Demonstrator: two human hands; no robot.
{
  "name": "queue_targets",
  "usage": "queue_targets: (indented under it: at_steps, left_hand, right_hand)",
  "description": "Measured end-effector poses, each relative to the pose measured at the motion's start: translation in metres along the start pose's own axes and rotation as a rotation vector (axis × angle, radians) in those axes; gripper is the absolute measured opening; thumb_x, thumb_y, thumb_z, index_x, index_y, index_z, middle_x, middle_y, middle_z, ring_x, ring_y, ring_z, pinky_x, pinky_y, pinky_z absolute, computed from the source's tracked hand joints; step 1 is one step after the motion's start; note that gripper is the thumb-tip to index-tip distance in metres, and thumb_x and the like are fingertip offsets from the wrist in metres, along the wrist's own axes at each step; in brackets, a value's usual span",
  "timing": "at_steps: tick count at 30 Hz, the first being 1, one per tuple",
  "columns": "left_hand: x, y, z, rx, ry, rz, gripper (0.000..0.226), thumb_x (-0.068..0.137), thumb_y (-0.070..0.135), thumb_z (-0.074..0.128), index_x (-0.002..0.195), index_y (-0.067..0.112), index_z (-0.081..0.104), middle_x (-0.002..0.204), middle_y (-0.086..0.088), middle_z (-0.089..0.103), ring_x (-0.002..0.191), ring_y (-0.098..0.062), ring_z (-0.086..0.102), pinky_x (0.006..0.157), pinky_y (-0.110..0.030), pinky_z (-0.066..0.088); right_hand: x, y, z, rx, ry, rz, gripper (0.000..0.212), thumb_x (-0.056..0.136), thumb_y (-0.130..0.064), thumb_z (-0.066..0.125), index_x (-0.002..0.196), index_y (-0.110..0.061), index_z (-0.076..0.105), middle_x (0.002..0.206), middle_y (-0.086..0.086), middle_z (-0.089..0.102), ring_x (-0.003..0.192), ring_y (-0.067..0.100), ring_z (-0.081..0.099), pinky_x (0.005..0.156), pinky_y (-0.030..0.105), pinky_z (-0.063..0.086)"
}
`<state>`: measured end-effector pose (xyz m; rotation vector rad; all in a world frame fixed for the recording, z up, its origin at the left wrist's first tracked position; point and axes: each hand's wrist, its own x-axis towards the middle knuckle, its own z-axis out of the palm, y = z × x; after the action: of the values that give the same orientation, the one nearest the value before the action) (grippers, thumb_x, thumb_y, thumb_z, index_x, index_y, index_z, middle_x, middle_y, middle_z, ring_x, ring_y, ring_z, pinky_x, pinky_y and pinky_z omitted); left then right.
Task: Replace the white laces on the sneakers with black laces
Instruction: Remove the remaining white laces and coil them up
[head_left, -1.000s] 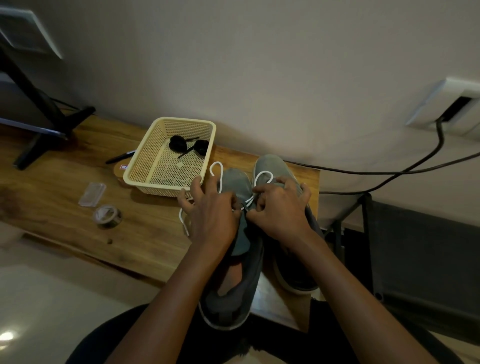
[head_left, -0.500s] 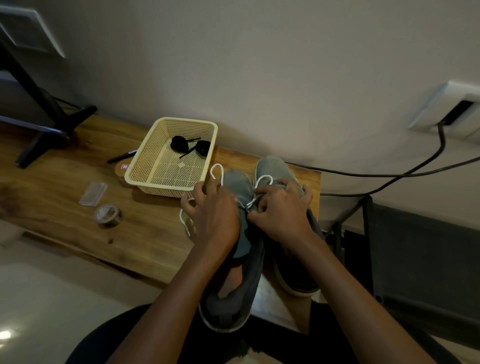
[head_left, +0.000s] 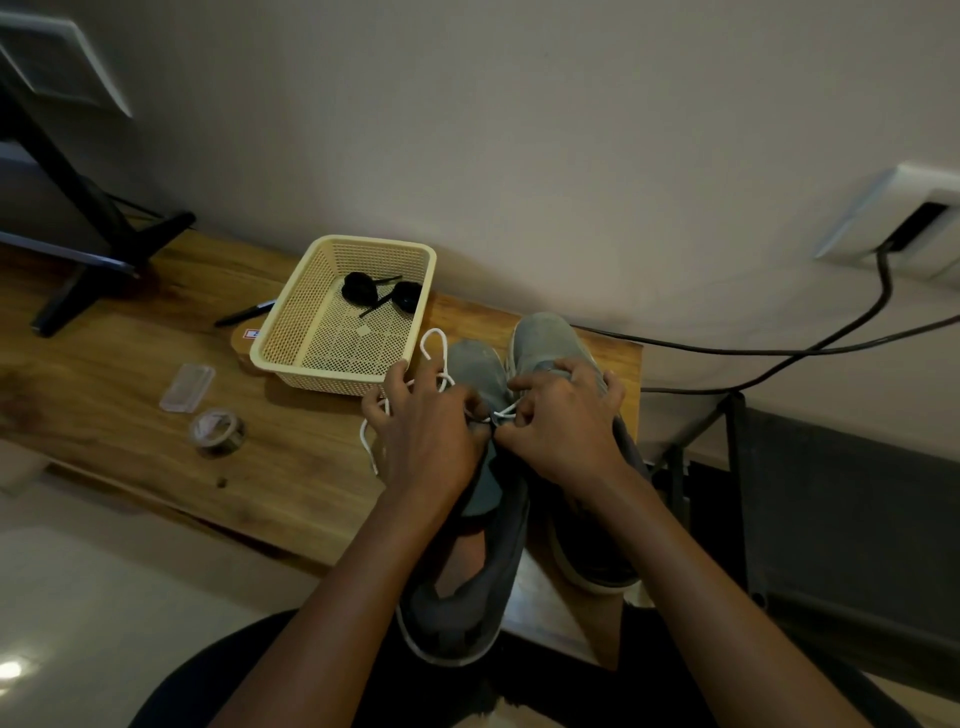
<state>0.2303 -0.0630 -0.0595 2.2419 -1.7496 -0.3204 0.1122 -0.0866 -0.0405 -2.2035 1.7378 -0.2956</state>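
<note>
Two grey sneakers stand side by side at the right end of the wooden table, toes toward the wall. My left hand (head_left: 423, 436) and my right hand (head_left: 558, 421) meet over the left sneaker (head_left: 467, 571), both pinching its white lace (head_left: 434, 345) at the eyelets. Loops of that lace hang loose past my left fingers, toward the basket and down the shoe's left side. The right sneaker (head_left: 545, 338) lies partly under my right hand. Two coiled black laces (head_left: 382, 293) rest in the cream basket (head_left: 311, 358).
A tape roll (head_left: 218, 431), a small clear packet (head_left: 187, 387) and a black pen (head_left: 244, 313) lie left of the basket. A black monitor stand (head_left: 98, 249) sits far left. Cables (head_left: 779, 358) run from a wall socket past the table's right edge (head_left: 636, 415).
Both hands have stayed on the left sneaker's lace, working closer together; the loose white loop by my left fingers has shifted slightly. The view has drifted a little.
</note>
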Motion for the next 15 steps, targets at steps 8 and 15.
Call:
queue_targets:
  at_steps: [8, 15]
  left_hand:
    - [0.0023, 0.0014, 0.0087, 0.036, 0.025, -0.058, 0.024, 0.098, 0.031, 0.042, 0.114, 0.022, 0.058, 0.146, 0.005, 0.034, 0.138, -0.020, 0.016, 0.111, -0.047, 0.012]
    - [0.0029, 0.0010, 0.0011, -0.272, 0.233, -0.158, 0.005, 0.095, 0.023, 0.047, 0.100, 0.024, 0.048, 0.127, 0.004, 0.049, 0.132, -0.019, 0.025, 0.106, -0.041, 0.015]
  right_hand:
    - [0.0006, 0.0016, 0.0020, 0.018, 0.016, 0.015, 0.032, 0.078, -0.029, 0.061, 0.109, -0.024, 0.067, 0.099, -0.009, 0.068, 0.137, 0.018, 0.022, 0.112, 0.049, -0.001]
    - [0.0020, 0.0033, 0.0034, 0.010, 0.035, 0.020, 0.032, 0.077, -0.029, 0.062, 0.107, -0.021, 0.066, 0.092, -0.006, 0.067, 0.135, 0.021, 0.024, 0.109, 0.047, 0.000]
